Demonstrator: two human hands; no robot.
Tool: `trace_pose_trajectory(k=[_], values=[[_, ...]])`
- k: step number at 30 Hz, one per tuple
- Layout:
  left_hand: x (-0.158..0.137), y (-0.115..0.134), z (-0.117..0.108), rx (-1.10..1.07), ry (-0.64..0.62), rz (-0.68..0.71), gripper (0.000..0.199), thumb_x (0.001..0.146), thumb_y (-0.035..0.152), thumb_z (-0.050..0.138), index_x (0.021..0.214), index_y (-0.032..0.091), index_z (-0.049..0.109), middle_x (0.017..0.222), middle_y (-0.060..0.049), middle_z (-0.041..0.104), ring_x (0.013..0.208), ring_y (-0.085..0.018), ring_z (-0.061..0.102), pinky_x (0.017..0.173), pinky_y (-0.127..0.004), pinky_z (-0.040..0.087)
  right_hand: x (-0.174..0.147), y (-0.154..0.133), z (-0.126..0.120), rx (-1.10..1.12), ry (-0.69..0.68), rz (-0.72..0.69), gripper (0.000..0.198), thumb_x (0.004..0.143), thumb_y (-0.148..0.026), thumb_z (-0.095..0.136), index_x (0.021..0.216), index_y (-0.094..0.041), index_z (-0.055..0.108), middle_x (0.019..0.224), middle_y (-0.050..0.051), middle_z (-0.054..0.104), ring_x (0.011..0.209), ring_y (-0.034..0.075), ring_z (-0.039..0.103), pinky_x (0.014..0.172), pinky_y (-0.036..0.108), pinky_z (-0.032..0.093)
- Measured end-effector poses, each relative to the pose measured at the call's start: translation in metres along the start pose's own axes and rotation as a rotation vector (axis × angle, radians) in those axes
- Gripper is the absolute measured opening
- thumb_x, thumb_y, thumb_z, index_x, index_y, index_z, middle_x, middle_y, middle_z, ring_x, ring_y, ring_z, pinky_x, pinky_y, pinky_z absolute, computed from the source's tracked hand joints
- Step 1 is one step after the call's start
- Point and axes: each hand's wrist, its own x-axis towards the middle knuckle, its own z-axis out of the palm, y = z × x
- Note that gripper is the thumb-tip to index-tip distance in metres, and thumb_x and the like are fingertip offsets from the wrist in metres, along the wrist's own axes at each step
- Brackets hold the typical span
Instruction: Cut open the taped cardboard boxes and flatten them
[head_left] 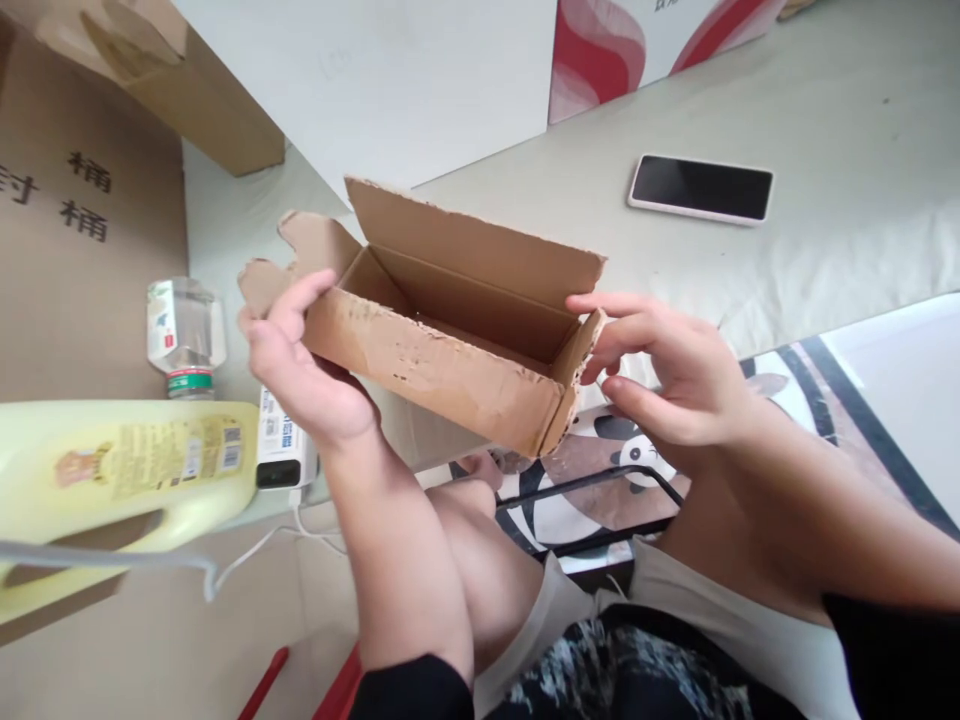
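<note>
A small brown cardboard box (435,365) is held up in front of me, its top open and its inside bare. Its long back flap stands raised, and the torn end flaps stick out at both ends. My left hand (307,360) grips the left end, fingers on the near rim and the end flap, palm under the corner. At the other end, my right hand (660,360) has its fingertips against the right end flap, thumb below and index finger by the back flap's corner.
A phone (701,188) lies on the pale cloth at the back right. On the left are a clear bottle (187,330), a yellow jug (127,470) and a white device (283,440) with a cable. Large boxes (420,80) stand behind. A panda-patterned surface (600,500) is below.
</note>
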Motion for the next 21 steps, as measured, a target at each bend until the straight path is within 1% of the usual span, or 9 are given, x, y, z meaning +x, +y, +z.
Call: trace_pose_trajectory(k=[3, 5, 8, 11, 13, 15, 17, 19, 21], values=[[0.003, 0.0, -0.002, 0.033, 0.017, 0.188, 0.072, 0.099, 0.067, 0.028, 0.097, 0.011, 0.074, 0.092, -0.008, 0.065, 0.1, -0.02, 0.06, 0.097, -0.031, 0.045, 0.002, -0.002, 0.0, -0.001, -0.002, -0.028, 0.014, 0.087, -0.019, 0.06, 0.097, -0.026, 0.065, 0.112, 0.005, 0.075, 0.123, 0.025, 0.068, 0.077, 0.033, 0.064], [0.003, 0.001, 0.0, 0.008, 0.036, 0.247, 0.065, 0.101, 0.06, 0.031, 0.084, 0.013, 0.073, 0.088, -0.007, 0.062, 0.095, -0.018, 0.057, 0.096, -0.03, 0.044, 0.002, -0.003, 0.001, -0.008, 0.014, -0.065, 0.019, 0.086, -0.015, 0.059, 0.099, -0.027, 0.064, 0.111, 0.004, 0.075, 0.121, 0.025, 0.069, 0.081, 0.035, 0.064], [0.003, 0.005, 0.004, -0.15, 0.068, 0.345, 0.048, 0.1, 0.046, 0.033, 0.073, 0.018, 0.061, 0.079, -0.004, 0.051, 0.086, -0.016, 0.054, 0.092, -0.03, 0.045, -0.001, -0.001, 0.007, -0.054, 0.074, -0.085, 0.02, 0.085, -0.017, 0.06, 0.101, -0.028, 0.066, 0.12, 0.005, 0.073, 0.12, 0.027, 0.068, 0.085, 0.04, 0.063], [0.004, 0.009, 0.004, -0.264, 0.107, 0.334, 0.042, 0.098, 0.036, 0.029, 0.062, 0.02, 0.043, 0.072, -0.003, 0.039, 0.082, -0.016, 0.055, 0.087, -0.029, 0.047, -0.006, 0.003, 0.015, -0.121, 0.101, -0.107, 0.027, 0.087, -0.02, 0.059, 0.11, -0.031, 0.068, 0.138, 0.004, 0.063, 0.105, 0.024, 0.071, 0.078, 0.04, 0.064], [0.005, 0.01, 0.0, -0.259, 0.146, 0.269, 0.045, 0.097, 0.032, 0.023, 0.056, 0.02, 0.038, 0.066, -0.003, 0.04, 0.076, -0.016, 0.058, 0.081, -0.03, 0.049, -0.01, 0.007, 0.021, -0.17, 0.154, -0.127, 0.031, 0.089, -0.024, 0.058, 0.116, -0.035, 0.069, 0.143, 0.003, 0.057, 0.093, 0.02, 0.071, 0.073, 0.039, 0.063], [0.007, 0.008, -0.006, -0.23, 0.143, 0.213, 0.049, 0.095, 0.031, 0.02, 0.052, 0.021, 0.042, 0.058, -0.004, 0.043, 0.063, -0.016, 0.058, 0.073, -0.032, 0.048, -0.012, 0.011, 0.027, -0.251, 0.244, -0.12, 0.027, 0.091, -0.031, 0.058, 0.114, -0.038, 0.071, 0.143, 0.002, 0.054, 0.099, 0.021, 0.069, 0.076, 0.04, 0.063], [0.009, 0.003, -0.012, -0.232, 0.094, 0.234, 0.051, 0.093, 0.03, 0.02, 0.052, 0.021, 0.048, 0.053, -0.004, 0.046, 0.054, -0.017, 0.056, 0.068, -0.033, 0.047, -0.012, 0.014, 0.033, -0.311, 0.287, -0.112, 0.022, 0.092, -0.04, 0.058, 0.106, -0.037, 0.074, 0.143, 0.002, 0.051, 0.116, 0.027, 0.063, 0.085, 0.045, 0.063], [0.01, -0.004, -0.015, -0.248, 0.036, 0.313, 0.046, 0.092, 0.026, 0.025, 0.057, 0.02, 0.053, 0.053, -0.004, 0.051, 0.055, -0.017, 0.058, 0.067, -0.033, 0.047, -0.011, 0.016, 0.037, -0.28, 0.245, -0.14, 0.021, 0.092, -0.043, 0.058, 0.103, -0.034, 0.074, 0.147, 0.003, 0.049, 0.128, 0.03, 0.057, 0.095, 0.048, 0.06], [0.012, -0.012, -0.017, -0.229, -0.004, 0.384, 0.033, 0.088, 0.021, 0.036, 0.063, 0.018, 0.057, 0.055, -0.003, 0.056, 0.057, -0.016, 0.06, 0.067, -0.031, 0.047, -0.009, 0.016, 0.039, -0.173, 0.154, -0.183, 0.022, 0.093, -0.038, 0.058, 0.107, -0.029, 0.071, 0.148, 0.006, 0.051, 0.129, 0.03, 0.058, 0.101, 0.049, 0.058]])
